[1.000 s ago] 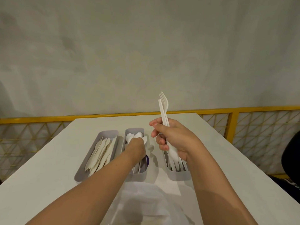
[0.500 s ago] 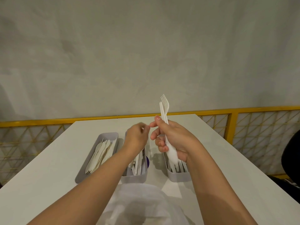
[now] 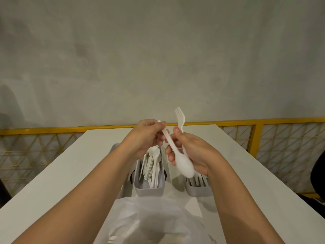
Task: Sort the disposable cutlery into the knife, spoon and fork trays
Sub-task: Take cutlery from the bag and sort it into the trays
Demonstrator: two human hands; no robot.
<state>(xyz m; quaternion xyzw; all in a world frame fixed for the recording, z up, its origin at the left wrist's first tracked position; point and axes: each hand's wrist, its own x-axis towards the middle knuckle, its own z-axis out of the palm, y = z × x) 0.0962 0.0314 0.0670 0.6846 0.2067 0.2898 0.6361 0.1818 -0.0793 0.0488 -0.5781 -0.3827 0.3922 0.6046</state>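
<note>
Spoon (image 3: 183, 164): who has it?

The left hand (image 3: 144, 138) pinches the tip of its handle between thumb and fingers, at the centre of the frame. The spoon slants down to the right, bowl lowest, and the bowl lies against the right hand (image 3: 195, 152).

Does the right hand grip it too?

I cannot tell. Its fingers are curled round a fork (image 3: 180, 118), which stands upright, tines up, just right of the spoon's handle. Whether those fingers also catch the spoon is hidden.

Where are the hands?

Both are above the white counter (image 3: 70, 173), over the trays.

And the trays?

There are three grey ones side by side, running away from the camera. The middle tray (image 3: 149, 190), below the left hand, holds a heap of white spoons. The right tray (image 3: 198, 191) sits under the right wrist and holds white pieces that the wrist mostly hides. Only a corner of the left tray (image 3: 115, 147) shows behind the left forearm, so its contents cannot be seen.

Anything else?

A crumpled translucent bag (image 3: 153, 222) lies at the bottom centre, near the middle tray's near end. A purple bit (image 3: 131, 176) shows at each side of that tray, but I cannot tell what it is. Beyond the counter a yellow railing (image 3: 52, 131) crosses the frame, and a grey wall (image 3: 158, 59) fills the upper half.
</note>
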